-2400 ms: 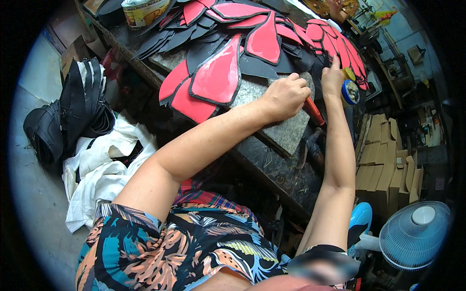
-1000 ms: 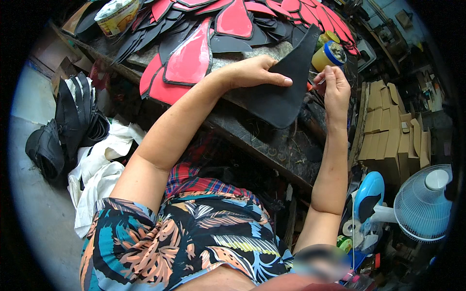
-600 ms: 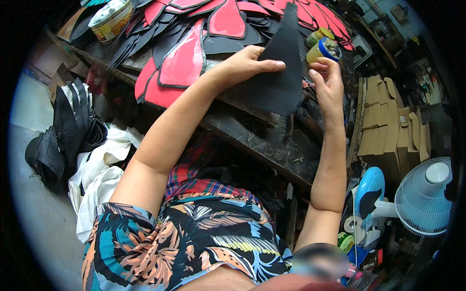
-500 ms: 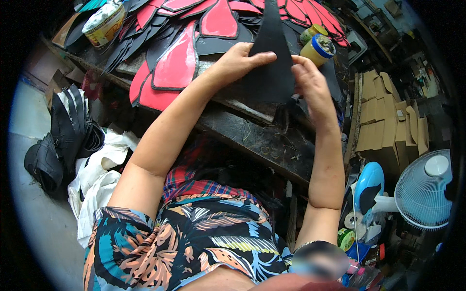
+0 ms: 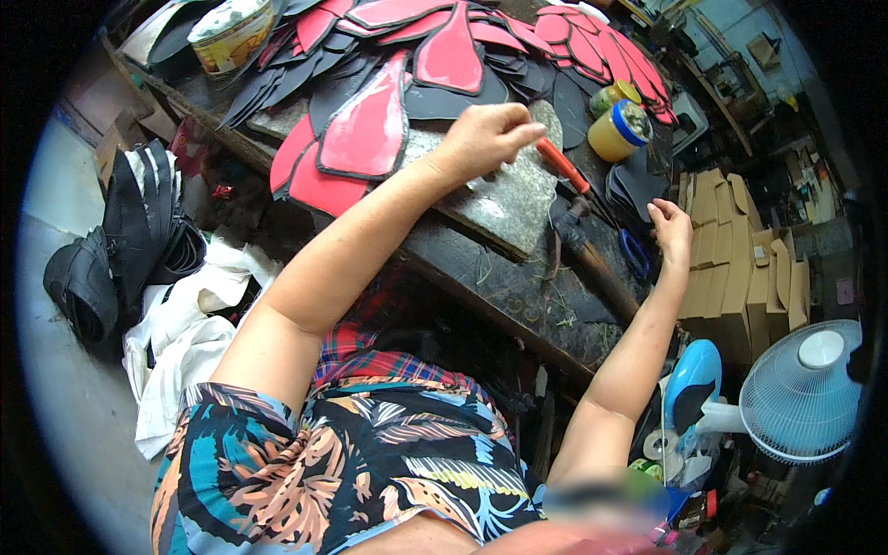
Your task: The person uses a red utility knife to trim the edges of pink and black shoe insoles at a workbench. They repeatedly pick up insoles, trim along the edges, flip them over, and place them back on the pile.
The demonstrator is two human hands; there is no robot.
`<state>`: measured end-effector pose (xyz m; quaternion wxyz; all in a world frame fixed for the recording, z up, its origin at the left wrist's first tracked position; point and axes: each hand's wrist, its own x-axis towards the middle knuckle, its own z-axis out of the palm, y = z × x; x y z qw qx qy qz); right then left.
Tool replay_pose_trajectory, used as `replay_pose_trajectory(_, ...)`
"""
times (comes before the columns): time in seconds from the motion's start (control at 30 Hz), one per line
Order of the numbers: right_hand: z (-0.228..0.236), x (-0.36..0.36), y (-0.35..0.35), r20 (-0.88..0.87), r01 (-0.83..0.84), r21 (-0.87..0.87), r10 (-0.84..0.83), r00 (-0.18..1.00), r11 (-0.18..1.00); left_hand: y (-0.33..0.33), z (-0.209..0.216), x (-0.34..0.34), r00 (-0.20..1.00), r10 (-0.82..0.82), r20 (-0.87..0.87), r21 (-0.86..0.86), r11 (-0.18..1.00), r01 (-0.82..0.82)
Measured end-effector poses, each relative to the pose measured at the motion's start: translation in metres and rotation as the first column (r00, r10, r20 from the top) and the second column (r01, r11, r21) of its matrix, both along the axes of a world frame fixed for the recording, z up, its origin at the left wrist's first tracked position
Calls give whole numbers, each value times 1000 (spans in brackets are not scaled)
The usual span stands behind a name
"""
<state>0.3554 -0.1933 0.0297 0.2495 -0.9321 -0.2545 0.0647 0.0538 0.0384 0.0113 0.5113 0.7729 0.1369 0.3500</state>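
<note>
My left hand (image 5: 488,143) hovers over a grey stone slab (image 5: 513,208), fingers half curled and apart, with nothing visible in them. Its fingertips come close to the orange handle (image 5: 562,166) of a tool; whether they touch cannot be seen. To the right, my right hand (image 5: 671,229) is raised with bent, parted fingers and holds nothing I can see. Beside it lie dark flat pieces (image 5: 631,190) and a dark blue loop-shaped handle (image 5: 635,254). A hammer (image 5: 592,264) with a wooden handle rests at the slab's right.
Red black-edged pieces (image 5: 370,125) and black cutouts (image 5: 296,83) crowd the far bench. A yellowish jar (image 5: 618,131) with a blue rim and a tub (image 5: 229,39) stand there. Cardboard boxes (image 5: 731,259) and a fan (image 5: 803,393) are at right, white cloth (image 5: 190,342) at left.
The large black piece has left both hands, uncovering the slab, orange handle and hammer. My right hand has moved right and lower; my left has shifted slightly right and down.
</note>
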Motion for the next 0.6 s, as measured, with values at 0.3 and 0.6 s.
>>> replay_pose_trajectory(0.3,33,-55,21,425,-298,202,191,885,933,-2,-9,6,995,27,-97,347,938,8)
replay_pose_trajectory(0.6,37,-94,120,414,-692,-129,672,613,711,-4,-13,10,989,91,-116,442,897,-31)
